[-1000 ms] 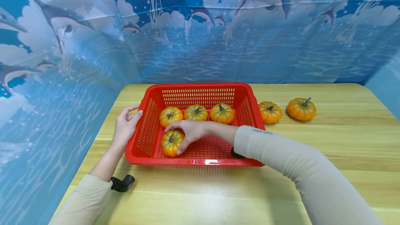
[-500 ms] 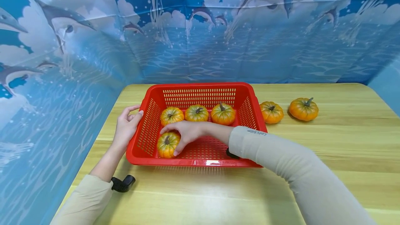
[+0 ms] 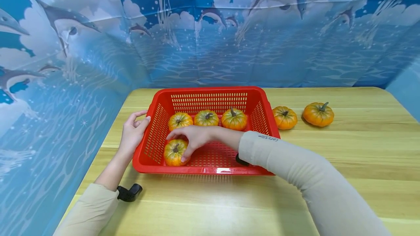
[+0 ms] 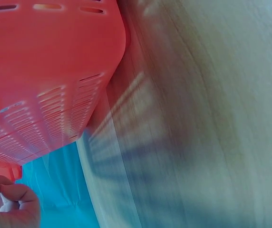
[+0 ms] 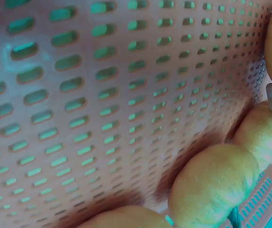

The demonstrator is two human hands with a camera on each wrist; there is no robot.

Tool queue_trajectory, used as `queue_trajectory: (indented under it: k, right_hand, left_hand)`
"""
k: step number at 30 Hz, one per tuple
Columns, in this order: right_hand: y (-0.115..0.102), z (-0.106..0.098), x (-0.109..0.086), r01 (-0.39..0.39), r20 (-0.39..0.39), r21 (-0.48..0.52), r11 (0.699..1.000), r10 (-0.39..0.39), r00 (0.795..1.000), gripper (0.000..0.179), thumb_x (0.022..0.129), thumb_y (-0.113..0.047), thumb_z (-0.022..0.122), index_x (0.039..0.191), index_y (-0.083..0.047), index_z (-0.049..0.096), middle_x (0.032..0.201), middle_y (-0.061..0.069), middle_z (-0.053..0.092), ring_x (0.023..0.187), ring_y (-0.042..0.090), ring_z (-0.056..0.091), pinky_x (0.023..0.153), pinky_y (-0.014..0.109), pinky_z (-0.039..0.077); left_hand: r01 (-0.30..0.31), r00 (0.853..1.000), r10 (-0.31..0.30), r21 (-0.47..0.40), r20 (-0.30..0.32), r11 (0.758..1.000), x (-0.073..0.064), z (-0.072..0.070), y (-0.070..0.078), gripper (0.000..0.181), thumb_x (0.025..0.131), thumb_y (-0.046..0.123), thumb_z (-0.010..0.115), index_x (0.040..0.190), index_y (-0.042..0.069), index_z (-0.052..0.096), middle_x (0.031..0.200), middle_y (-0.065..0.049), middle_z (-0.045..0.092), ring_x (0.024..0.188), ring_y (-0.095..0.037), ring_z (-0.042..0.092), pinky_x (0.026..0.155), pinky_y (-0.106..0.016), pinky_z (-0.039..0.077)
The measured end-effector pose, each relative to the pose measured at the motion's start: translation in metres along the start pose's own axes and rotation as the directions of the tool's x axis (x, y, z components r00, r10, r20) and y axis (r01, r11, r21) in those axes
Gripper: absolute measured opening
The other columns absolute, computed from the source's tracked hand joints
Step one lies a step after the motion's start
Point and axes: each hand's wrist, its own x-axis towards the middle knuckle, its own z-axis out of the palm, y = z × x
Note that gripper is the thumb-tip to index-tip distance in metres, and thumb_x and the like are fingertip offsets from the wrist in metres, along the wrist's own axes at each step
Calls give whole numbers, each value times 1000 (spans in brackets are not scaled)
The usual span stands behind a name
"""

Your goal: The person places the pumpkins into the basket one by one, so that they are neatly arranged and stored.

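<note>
A: What could go wrong from here?

B: Mostly the grip. The right hand (image 3: 194,138) has its fingers (image 3: 176,132) curled round the front-left pumpkin (image 3: 173,156). The skin looks smooth and rounded, so a loose hold could let it roll across the bottom of the red basket (image 3: 183,170).

A: And its neighbours?

B: The left rear pumpkin (image 3: 180,121), middle rear pumpkin (image 3: 206,118) and right rear pumpkin (image 3: 234,119) sit in a row close behind that hand and forearm. A careless sweep backward could nudge one out of line.

A: Could the basket itself shift?

B: If the left hand (image 3: 132,134), which pinches the left rim, slackened, a bump could slide it over the counter (image 3: 210,203). Pushed rightward, it might knock the nearer outside pumpkin (image 3: 284,117), just beside the right wall. The farther outside pumpkin (image 3: 318,114) seems safer.

A: So where is the held one, relative to the fingers?

B: Between them: a finger reaches over its far edge, the thumb presses its right, near side, and its stem shows in the gap. It's in the basket's front-left corner; I can't tell whether it touches the wall.
</note>
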Motion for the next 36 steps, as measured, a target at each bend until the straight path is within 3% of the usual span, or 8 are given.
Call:
queue_trajectory:
  k: [10, 16, 21, 29, 36]
  right_hand:
    - [-8, -13, -16, -4, 4, 81, 997, 4, 1000, 73, 75, -11, 78, 138, -3, 39, 137, 13, 44, 125, 24, 41, 99, 37, 40]
    - [-15, -23, -33, -5, -23, 62, 998, 6, 1000, 74, 77, -13, 76, 140, -5, 37, 139, 14, 42, 129, 26, 38, 99, 40, 41]
    - [-20, -33, -49, -8, -60, 76, 997, 13, 998, 74, 77, -16, 77, 140, -9, 39, 137, 12, 44, 127, 26, 39, 98, 33, 42]
    - [-28, -55, -79, 38, -145, 128, 991, -19, 989, 69, 77, -16, 77, 137, -13, 42, 135, 5, 45, 126, 20, 40, 104, 43, 36]
    - [-31, -75, -114, 33, -237, 104, 994, -8, 971, 69, 80, -19, 75, 139, -13, 39, 139, 1, 42, 126, 16, 40, 105, 41, 35]
  left_hand:
    - [15, 1000, -15, -12, 6, 1000, 0, -1, -1, 44, 96, 25, 52, 135, 8, 41, 83, -1, 61, 66, -12, 65, 60, -28, 56]
    - [8, 1000, -8, -2, -4, 1000, 0, 0, 0, 44, 95, 25, 53, 134, 9, 42, 81, 0, 61, 64, -11, 64, 59, -27, 56]
    - [9, 1000, -9, 6, -7, 1000, -2, 0, 1, 44, 95, 26, 53, 134, 8, 42, 81, -1, 60, 63, -10, 63, 58, -27, 55]
    - [3, 1000, -3, 6, -11, 1000, -3, 1, 2, 44, 95, 27, 54, 133, 7, 43, 79, 0, 60, 62, -10, 63, 57, -26, 55]
    - [11, 1000, -11, 11, -21, 1000, -3, 2, 3, 43, 95, 26, 53, 132, 7, 43, 77, 2, 59, 61, -10, 63, 57, -26, 55]
